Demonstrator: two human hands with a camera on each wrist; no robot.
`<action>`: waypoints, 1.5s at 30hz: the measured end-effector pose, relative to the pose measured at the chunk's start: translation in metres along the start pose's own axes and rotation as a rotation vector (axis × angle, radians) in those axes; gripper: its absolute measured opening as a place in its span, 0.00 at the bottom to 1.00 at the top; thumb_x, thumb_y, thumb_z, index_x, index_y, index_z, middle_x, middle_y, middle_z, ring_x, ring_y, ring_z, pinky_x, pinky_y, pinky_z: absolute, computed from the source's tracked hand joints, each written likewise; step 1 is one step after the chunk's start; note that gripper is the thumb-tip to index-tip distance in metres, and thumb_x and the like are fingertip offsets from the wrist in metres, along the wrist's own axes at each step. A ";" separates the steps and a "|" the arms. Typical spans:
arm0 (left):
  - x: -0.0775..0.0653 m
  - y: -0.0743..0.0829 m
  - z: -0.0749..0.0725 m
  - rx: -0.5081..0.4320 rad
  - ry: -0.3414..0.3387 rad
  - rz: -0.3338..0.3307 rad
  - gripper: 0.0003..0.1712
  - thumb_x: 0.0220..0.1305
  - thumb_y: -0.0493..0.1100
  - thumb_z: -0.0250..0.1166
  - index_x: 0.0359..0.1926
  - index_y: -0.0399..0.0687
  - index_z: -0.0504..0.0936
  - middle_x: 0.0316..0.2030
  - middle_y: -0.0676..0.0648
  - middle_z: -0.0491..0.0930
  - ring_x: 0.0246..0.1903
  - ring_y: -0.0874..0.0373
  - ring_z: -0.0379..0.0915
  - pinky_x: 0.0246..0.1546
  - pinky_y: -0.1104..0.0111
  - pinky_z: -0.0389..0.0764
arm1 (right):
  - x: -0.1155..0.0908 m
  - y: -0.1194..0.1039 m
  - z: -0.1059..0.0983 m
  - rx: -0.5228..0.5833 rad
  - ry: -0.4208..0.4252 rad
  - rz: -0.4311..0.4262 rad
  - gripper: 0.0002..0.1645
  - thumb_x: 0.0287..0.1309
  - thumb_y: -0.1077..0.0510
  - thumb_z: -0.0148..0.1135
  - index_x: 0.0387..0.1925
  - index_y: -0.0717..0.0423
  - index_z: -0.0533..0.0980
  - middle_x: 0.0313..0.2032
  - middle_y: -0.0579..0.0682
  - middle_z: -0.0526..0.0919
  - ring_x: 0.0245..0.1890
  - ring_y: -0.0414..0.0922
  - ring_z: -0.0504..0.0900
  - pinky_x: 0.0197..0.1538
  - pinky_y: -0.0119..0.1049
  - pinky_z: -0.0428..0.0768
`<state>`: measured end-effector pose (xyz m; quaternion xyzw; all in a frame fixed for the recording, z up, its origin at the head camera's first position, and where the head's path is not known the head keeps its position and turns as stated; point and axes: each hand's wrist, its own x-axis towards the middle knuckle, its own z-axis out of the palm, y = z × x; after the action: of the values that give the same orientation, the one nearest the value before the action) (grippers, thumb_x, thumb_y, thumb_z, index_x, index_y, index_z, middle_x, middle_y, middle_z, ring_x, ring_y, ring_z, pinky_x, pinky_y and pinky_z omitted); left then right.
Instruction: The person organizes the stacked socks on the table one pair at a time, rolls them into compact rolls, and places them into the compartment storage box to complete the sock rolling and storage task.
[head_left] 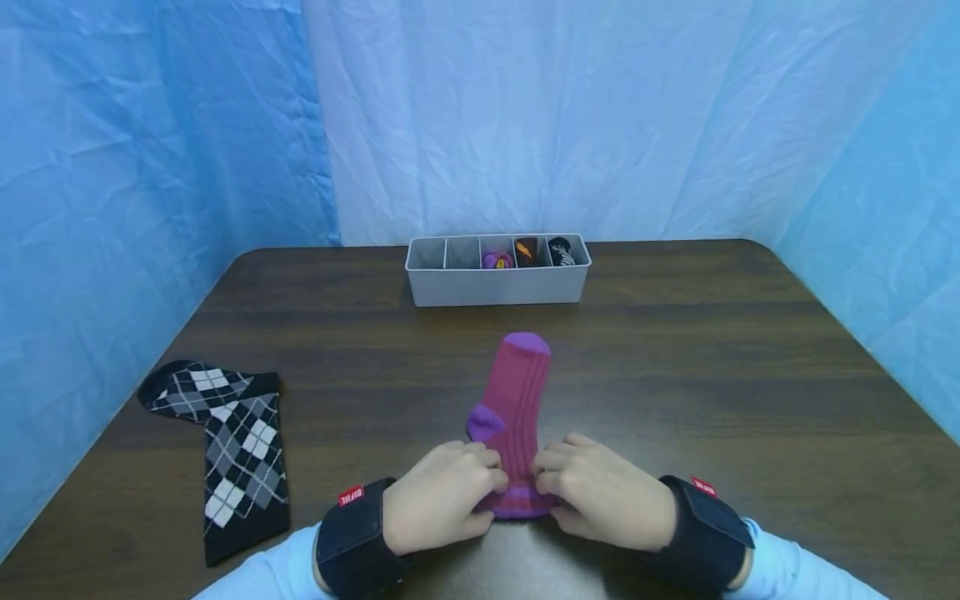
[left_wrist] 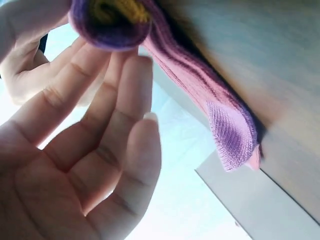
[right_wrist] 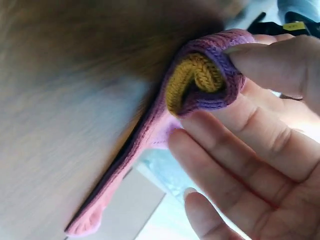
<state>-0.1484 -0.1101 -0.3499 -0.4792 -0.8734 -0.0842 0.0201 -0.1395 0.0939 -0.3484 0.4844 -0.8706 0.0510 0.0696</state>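
Observation:
A pink ribbed sock [head_left: 517,392] with purple heel and toe lies flat on the table, toe pointing away. Its cuff end is rolled up, and a yellow layer shows inside the roll [right_wrist: 195,82] in the right wrist view. My left hand [head_left: 450,492] pinches the left end of this roll between thumb and fingers. At the opposite end, my right hand [head_left: 603,496] grips the roll, its thumb on top and fingers beneath. In the left wrist view the purple heel [left_wrist: 231,137] lies beyond the fingers.
A black and grey argyle sock [head_left: 243,450] lies flat at the left. Toward the back stands a grey divided box [head_left: 495,287]; rolled socks sit in its three right compartments. Blue sheeting [head_left: 525,117] hangs behind and beside the dark wooden table [head_left: 712,350].

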 end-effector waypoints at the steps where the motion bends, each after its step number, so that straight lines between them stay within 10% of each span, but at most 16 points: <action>1: 0.000 0.000 0.000 -0.024 -0.003 0.008 0.06 0.41 0.43 0.63 0.19 0.54 0.72 0.18 0.60 0.62 0.20 0.68 0.56 0.21 0.78 0.58 | 0.000 0.000 0.000 0.008 0.006 -0.011 0.06 0.34 0.55 0.62 0.19 0.46 0.72 0.25 0.36 0.74 0.27 0.32 0.70 0.35 0.28 0.67; 14: -0.003 -0.007 -0.003 -0.268 -0.082 0.013 0.10 0.44 0.39 0.59 0.27 0.54 0.66 0.15 0.59 0.58 0.16 0.71 0.53 0.15 0.80 0.53 | -0.004 0.001 0.004 0.115 0.054 -0.031 0.14 0.40 0.62 0.56 0.31 0.46 0.64 0.15 0.32 0.61 0.17 0.27 0.58 0.33 0.26 0.65; 38: -0.003 0.002 -0.003 -0.049 0.094 0.029 0.01 0.48 0.45 0.60 0.25 0.56 0.76 0.26 0.59 0.71 0.25 0.69 0.62 0.26 0.78 0.64 | -0.004 -0.001 -0.001 0.049 0.005 -0.009 0.09 0.44 0.50 0.61 0.30 0.45 0.73 0.30 0.36 0.76 0.33 0.31 0.72 0.40 0.30 0.69; 45: -0.004 0.008 0.000 0.024 0.204 0.156 0.11 0.43 0.41 0.63 0.30 0.54 0.71 0.27 0.58 0.66 0.27 0.67 0.59 0.28 0.77 0.63 | -0.003 0.001 0.001 0.077 0.037 0.034 0.13 0.45 0.55 0.60 0.30 0.48 0.64 0.18 0.33 0.67 0.22 0.28 0.67 0.35 0.29 0.67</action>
<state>-0.1398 -0.1090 -0.3496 -0.5344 -0.8278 -0.1204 0.1211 -0.1389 0.0967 -0.3495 0.4707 -0.8747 0.0947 0.0659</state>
